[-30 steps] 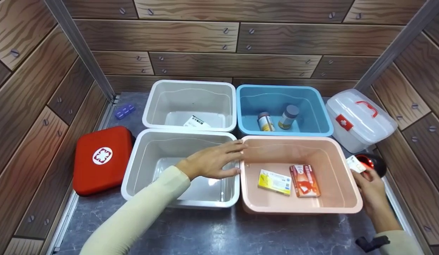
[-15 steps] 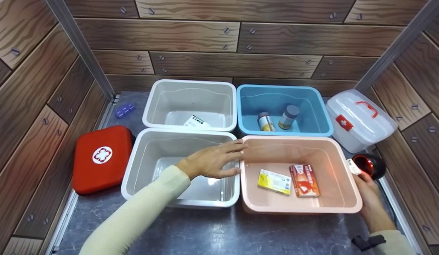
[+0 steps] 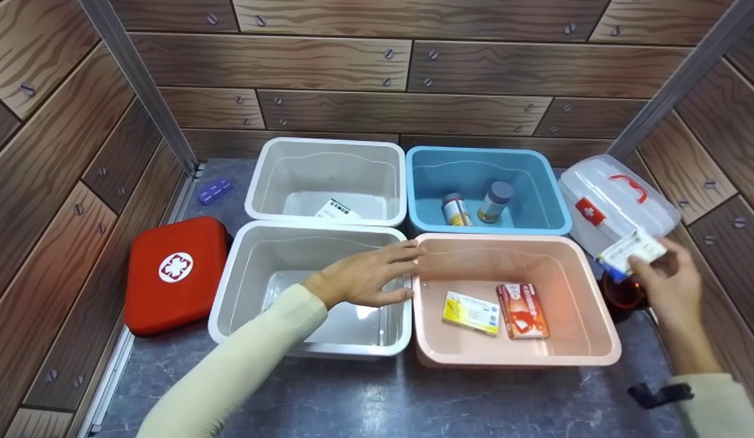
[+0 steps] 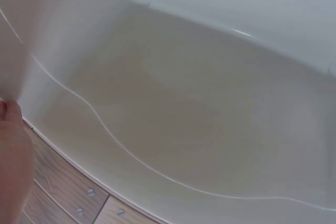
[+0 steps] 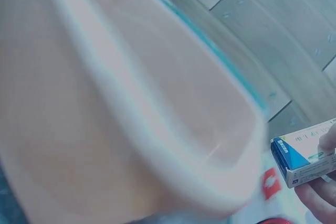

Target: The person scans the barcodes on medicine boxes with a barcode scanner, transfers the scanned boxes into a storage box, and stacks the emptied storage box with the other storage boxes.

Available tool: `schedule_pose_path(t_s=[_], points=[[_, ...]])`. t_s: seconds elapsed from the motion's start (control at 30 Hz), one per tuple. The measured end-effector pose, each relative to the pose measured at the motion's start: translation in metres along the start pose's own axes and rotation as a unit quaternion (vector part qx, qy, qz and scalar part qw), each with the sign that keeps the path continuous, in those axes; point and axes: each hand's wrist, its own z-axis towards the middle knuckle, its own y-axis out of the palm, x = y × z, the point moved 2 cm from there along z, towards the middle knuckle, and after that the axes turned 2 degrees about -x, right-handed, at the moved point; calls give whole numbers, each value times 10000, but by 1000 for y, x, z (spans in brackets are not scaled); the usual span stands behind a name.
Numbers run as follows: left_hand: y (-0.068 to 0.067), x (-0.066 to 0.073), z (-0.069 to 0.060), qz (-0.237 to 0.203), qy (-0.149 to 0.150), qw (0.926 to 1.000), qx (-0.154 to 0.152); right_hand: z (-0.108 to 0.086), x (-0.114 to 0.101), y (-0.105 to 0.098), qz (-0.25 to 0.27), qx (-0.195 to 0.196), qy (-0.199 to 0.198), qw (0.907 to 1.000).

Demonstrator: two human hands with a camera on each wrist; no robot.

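The peach bin (image 3: 574,325) is standing beside the front grey bin (image 3: 255,255); the left hand (image 3: 377,277), spread and gripping nothing, is resting over both, perhaps steadying them. The right hand (image 3: 676,283), near the dark device (image 3: 620,299), is pinching a small box (image 3: 629,252) endwise, apparently leaving its print showing.

Glossy plastic peach bin (image 3: 514,264), smooth paperboard box (image 3: 632,251), wood-grained wall (image 3: 328,61)

A red first-aid case (image 3: 176,277) lies at the left; behind it, near the corner, a purple pill organizer (image 3: 214,191). Rightward stands a translucent medicine box (image 3: 608,188) — red-handled, cross-labelled — beside wood-patterned walls (image 3: 480,67).
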Motion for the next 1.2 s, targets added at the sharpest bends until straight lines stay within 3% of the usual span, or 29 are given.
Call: schedule_pose_path(t_s=[0.07,0.33,0.5,0.67,0.9,1.2], points=[[1,-1,0,-19,-9,10000,-15,5,-12,6,155,-165,-178,9996],[2,0,0,-27,-50,10000,-2,22,-38,45,-21,-998,-549,9935],[3,0,0,0,-19,10000,54,36,-49,83,-47,-1452,-741,9866],[3,0,1,-38,-21,10000,84,45,-57,129,-701,-1721,-1058,9769],[3,1,2,33,60,9999,138,49,-62,193,-2054,-1917,-1323,9505],[1,0,0,70,32,9998,205,34,-74,286,-2524,-2587,-1408,9217]])
